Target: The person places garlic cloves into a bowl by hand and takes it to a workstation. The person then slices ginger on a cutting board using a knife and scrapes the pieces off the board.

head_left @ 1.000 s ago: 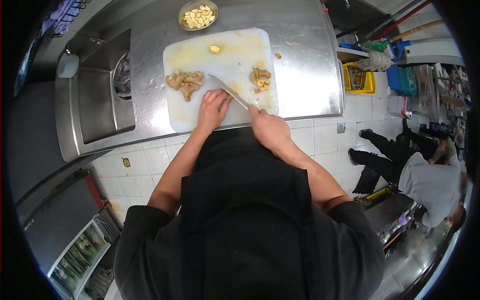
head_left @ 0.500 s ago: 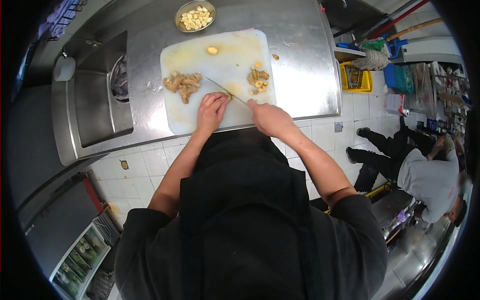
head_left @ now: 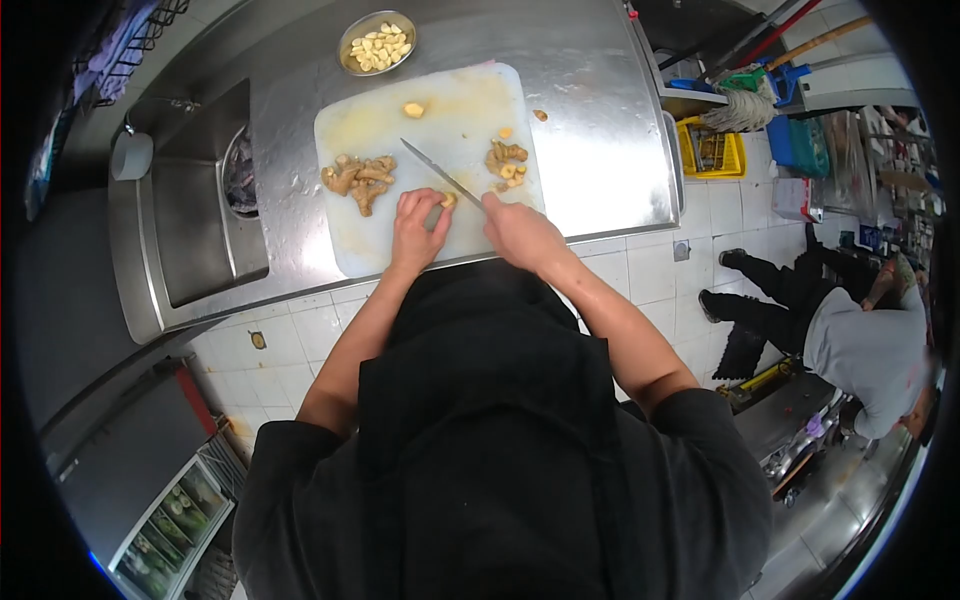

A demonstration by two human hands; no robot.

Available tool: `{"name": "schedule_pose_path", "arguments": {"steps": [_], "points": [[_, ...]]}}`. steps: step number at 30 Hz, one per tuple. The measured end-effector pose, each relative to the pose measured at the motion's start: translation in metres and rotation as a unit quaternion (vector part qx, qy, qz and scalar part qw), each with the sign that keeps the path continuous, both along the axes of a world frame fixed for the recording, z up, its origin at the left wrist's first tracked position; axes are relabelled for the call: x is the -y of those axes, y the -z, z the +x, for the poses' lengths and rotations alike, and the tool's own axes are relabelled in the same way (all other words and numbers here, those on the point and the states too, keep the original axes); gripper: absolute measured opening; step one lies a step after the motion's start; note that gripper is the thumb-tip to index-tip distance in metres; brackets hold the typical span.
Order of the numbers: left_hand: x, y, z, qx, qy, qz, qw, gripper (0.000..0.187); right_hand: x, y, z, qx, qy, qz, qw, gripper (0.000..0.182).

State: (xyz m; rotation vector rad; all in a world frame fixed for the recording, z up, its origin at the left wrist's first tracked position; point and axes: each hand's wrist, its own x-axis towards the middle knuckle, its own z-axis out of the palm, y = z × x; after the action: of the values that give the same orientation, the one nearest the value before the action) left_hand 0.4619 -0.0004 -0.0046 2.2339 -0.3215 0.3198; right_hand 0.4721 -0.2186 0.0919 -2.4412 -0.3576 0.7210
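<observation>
On the white cutting board (head_left: 380,115), my left hand (head_left: 417,230) pinches a small piece of ginger (head_left: 447,201) near the front edge. My right hand (head_left: 523,233) grips a knife (head_left: 440,171) by its handle, the blade pointing up and to the left, just beyond the piece. A knobbly ginger root (head_left: 361,180) lies at the board's left side. Ginger offcuts (head_left: 507,162) are gathered on its right side. One peeled piece (head_left: 414,110) rests near the far edge. Behind the board stands a metal bowl (head_left: 377,43) of pale peeled pieces.
A sink (head_left: 205,215) is set into the steel counter (head_left: 600,130) at the left. Right of the counter are a yellow basket (head_left: 712,146) and a mop (head_left: 741,111). Another person (head_left: 865,350) in a grey shirt is at the far right.
The knife has come away from the ginger piece, and its blade is now beyond it. My left fingers have spread somewhat. The whole view has shifted slightly.
</observation>
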Motion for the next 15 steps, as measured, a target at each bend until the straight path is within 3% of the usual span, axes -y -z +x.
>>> {"name": "schedule_pose_path", "arguments": {"steps": [7,15], "points": [[0.005,0.007,-0.005,-0.005,-0.024,0.011,1.0,0.028,-0.01,-0.006,-0.057,0.127,-0.031,-0.094,0.987,0.024],[0.007,0.008,-0.009,-0.012,-0.036,0.009,0.999,0.031,-0.012,-0.021,-0.069,0.1,-0.025,-0.101,0.99,0.025]]}}
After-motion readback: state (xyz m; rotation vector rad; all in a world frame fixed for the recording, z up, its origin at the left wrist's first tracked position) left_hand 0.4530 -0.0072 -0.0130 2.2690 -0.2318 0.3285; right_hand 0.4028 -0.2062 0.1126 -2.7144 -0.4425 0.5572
